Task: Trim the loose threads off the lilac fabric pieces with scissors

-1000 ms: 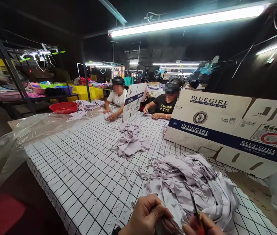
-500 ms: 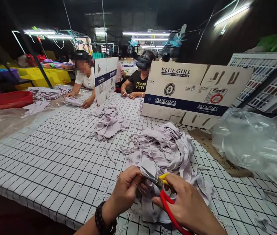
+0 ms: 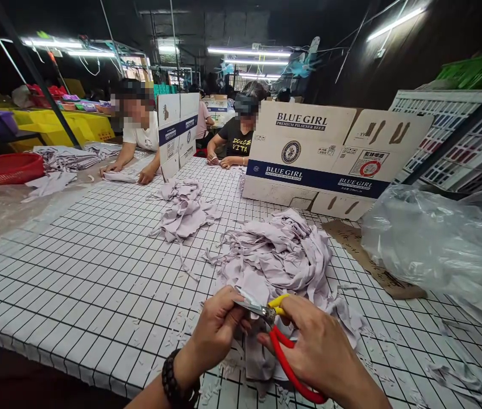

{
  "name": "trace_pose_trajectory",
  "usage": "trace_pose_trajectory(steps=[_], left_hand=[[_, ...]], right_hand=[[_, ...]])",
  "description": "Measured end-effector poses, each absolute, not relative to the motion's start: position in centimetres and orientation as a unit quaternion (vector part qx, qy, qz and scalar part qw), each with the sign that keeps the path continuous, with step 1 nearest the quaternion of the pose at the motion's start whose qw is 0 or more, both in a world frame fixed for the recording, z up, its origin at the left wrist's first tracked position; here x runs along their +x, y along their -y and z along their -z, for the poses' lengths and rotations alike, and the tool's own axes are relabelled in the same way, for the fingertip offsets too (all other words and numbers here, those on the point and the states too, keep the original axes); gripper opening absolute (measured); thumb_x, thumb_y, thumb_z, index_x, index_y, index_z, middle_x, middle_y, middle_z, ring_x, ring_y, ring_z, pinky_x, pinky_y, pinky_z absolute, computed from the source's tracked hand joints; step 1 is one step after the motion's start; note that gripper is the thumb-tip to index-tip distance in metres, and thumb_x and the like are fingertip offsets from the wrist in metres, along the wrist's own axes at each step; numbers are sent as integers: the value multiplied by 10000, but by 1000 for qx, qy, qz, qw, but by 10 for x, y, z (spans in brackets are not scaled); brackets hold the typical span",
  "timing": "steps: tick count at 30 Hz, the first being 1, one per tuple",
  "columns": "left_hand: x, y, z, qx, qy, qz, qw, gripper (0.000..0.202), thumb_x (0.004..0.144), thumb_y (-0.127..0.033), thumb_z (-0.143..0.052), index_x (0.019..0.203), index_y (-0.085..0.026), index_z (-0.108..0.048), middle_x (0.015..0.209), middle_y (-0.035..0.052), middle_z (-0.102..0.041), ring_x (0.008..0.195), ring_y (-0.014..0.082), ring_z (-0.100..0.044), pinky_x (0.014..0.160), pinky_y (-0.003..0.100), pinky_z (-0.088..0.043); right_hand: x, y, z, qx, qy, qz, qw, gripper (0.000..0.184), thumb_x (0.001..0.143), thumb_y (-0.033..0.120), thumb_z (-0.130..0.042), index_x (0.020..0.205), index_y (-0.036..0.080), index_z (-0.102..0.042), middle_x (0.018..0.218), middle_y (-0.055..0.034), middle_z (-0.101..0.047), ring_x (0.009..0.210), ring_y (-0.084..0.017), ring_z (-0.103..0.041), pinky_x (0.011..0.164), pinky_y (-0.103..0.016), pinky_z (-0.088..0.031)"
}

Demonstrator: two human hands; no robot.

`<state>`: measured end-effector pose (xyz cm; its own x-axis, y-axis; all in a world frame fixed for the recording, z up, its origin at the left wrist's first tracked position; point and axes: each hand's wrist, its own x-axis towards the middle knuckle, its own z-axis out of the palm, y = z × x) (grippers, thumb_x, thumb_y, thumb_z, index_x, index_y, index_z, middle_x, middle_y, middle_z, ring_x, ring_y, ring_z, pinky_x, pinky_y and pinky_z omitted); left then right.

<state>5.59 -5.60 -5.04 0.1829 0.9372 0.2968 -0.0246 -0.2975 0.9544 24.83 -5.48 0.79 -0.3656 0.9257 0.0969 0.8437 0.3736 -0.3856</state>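
Grid-lined surface [image 3: 96, 272], strip-lit room: I logged the left hand [image 3: 217, 329], fingers pinched on a lilac fabric piece [image 3: 258, 358], seemingly to steady its edge at the blades of the red-handled snips [image 3: 275, 332] gripped in the right hand [image 3: 321, 352], just before the fabric pile [image 3: 279, 255].

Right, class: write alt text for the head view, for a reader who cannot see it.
A person's right hand holds red-handled snips against a lilac fabric piece pinched in the left hand, above a grid-patterned table. A heap of lilac fabric lies beyond; farther off, two people sit beside printed cardboard boxes.
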Motion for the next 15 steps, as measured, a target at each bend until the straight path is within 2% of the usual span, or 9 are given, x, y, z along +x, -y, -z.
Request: trace_pose_trajectory(steps=[8,15], left_hand=[[56,56,53,598,-370,-515,490,261,953,-270,-475,762,-154,-608,752,11,-526,579,103,-592,547,205,-500],[58,56,47,580,-363,-511,520,276,943,-322,-505,764,-143,-615,793,16,-527,569,95,-585,532,204,-493]], right_hand=[[250,54,0,-542,822,-105,141,316,782,493,-629,665,219,-523,648,1,-591,579,-162,-524,519,-256,-343],[254,50,6,-515,834,-94,174,359,788,455,-620,584,216,-446,559,31,-499,512,-121,-429,492,-242,-280]])
